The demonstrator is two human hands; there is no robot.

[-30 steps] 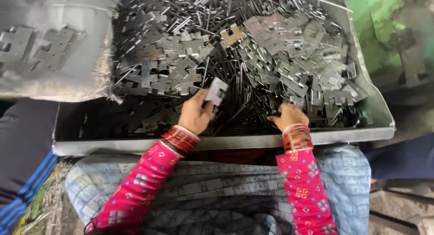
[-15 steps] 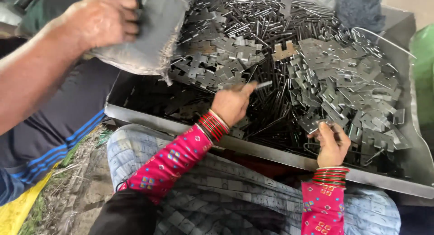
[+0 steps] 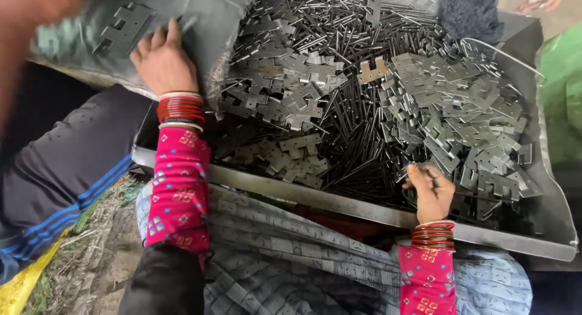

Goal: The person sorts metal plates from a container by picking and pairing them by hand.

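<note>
Looking down from your head: your left hand [image 3: 162, 63] lies flat, fingers spread, on one grey sack [image 3: 212, 24] tipped over the metal tray [image 3: 376, 215]. Your right hand [image 3: 431, 191] pinches a stamped plate [image 3: 431, 169] from the uncountable pile [image 3: 376, 97].

Both arms wore bright pink sleeves with small multicoloured square patterns. Stacked red, green and gold bangles circled each wrist, above the left hand [image 3: 165, 61] and the right hand [image 3: 431, 191].

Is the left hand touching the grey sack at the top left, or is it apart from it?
Touching. In the head view the left hand lies flat on the grey sack, fingers spread on the cloth beside a flat metal plate.
</note>
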